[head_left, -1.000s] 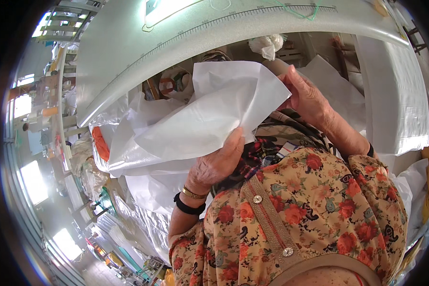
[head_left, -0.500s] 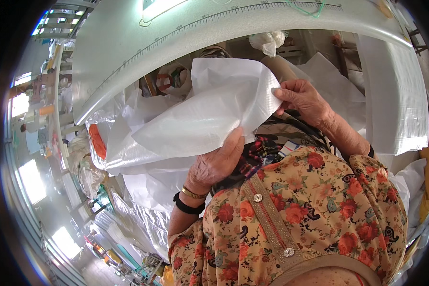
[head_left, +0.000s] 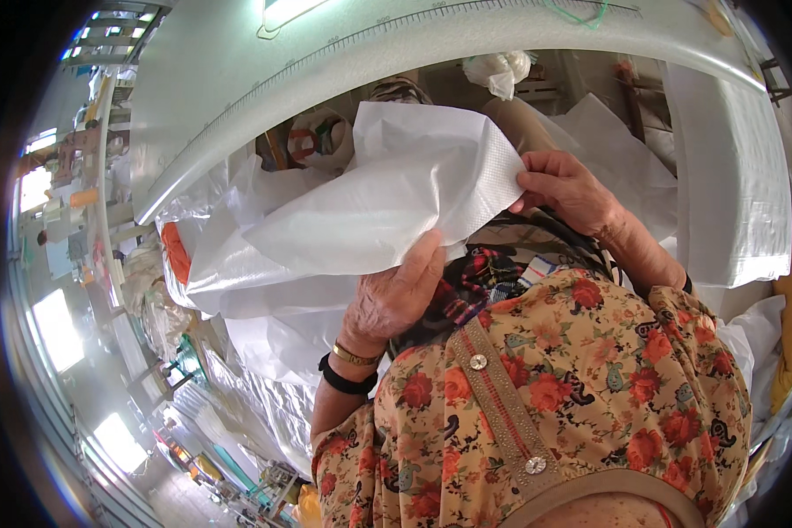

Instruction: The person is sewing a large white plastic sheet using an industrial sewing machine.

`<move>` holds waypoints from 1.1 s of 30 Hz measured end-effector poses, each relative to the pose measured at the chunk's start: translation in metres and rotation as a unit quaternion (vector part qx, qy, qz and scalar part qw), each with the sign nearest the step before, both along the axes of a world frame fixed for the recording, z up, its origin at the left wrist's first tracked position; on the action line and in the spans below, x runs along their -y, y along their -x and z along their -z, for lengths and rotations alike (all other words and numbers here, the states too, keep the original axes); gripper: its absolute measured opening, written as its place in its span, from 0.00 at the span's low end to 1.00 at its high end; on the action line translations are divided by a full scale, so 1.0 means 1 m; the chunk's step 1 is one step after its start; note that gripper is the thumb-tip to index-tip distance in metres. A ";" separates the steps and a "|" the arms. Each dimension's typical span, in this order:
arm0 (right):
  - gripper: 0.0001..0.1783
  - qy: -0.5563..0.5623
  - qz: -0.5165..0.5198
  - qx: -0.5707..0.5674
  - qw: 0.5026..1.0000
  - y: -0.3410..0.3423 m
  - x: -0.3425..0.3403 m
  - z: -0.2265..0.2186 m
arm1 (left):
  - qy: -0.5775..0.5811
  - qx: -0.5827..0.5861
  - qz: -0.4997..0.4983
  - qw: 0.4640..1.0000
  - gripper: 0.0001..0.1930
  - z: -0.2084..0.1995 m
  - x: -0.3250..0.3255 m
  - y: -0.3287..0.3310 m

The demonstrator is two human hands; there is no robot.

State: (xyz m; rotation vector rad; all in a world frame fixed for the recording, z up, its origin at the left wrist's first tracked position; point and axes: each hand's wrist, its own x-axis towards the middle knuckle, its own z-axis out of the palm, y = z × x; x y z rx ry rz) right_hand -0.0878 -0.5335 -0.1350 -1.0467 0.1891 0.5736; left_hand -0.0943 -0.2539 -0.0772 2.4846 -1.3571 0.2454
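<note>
A white plastic sheet (head_left: 352,207), woven-looking along its right edge, lies folded across my lap. My left hand (head_left: 400,286) is closed on its lower edge, thumb on top and the other fingers hidden beneath. At the sheet's right corner my right hand (head_left: 559,189) pinches the textured edge between thumb and fingers. Between the two hands the sheet is creased and raised. More white sheeting (head_left: 273,339) hangs under it on the left, with an orange patch (head_left: 176,253) beside its far left end.
A pale table (head_left: 229,97) with a printed ruler scale (head_left: 352,40) curves across the top. A white crumpled bag (head_left: 499,72) hangs below its edge. Stacked white sheets (head_left: 730,176) drape down at the right. A round container (head_left: 321,139) stands under the table.
The sheet's right edge has shifted slightly and its crease has changed shape. My left hand has moved a little left; my right hand has moved slightly right, both still holding the sheet.
</note>
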 end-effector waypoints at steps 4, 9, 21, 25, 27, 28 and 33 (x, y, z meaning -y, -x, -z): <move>0.12 0.040 0.004 -0.017 0.999 0.001 0.000 -0.003 | 0.002 -0.015 0.001 1.000 0.14 0.000 -0.003 0.001; 0.12 0.029 -0.008 0.002 1.000 0.001 -0.004 -0.011 | -0.011 0.002 -0.012 1.000 0.13 -0.001 -0.006 0.001; 0.17 0.100 0.072 0.033 0.992 -0.005 -0.003 -0.007 | 0.176 -0.068 -0.034 0.982 0.18 0.005 0.006 -0.005; 0.16 0.034 0.092 0.085 0.992 -0.010 0.000 -0.005 | 0.189 -0.022 -0.059 0.980 0.20 -0.003 0.011 -0.012; 0.15 0.015 0.098 0.107 0.989 -0.013 0.001 -0.008 | 0.227 -0.064 -0.079 0.968 0.18 -0.008 0.014 -0.020; 0.14 -0.002 0.123 0.103 0.987 -0.015 0.002 -0.010 | 0.227 -0.053 -0.081 0.969 0.18 -0.011 0.014 -0.025; 0.11 0.001 0.171 0.165 0.971 -0.025 -0.004 -0.023 | 0.232 -0.018 -0.033 0.972 0.07 -0.033 0.015 -0.056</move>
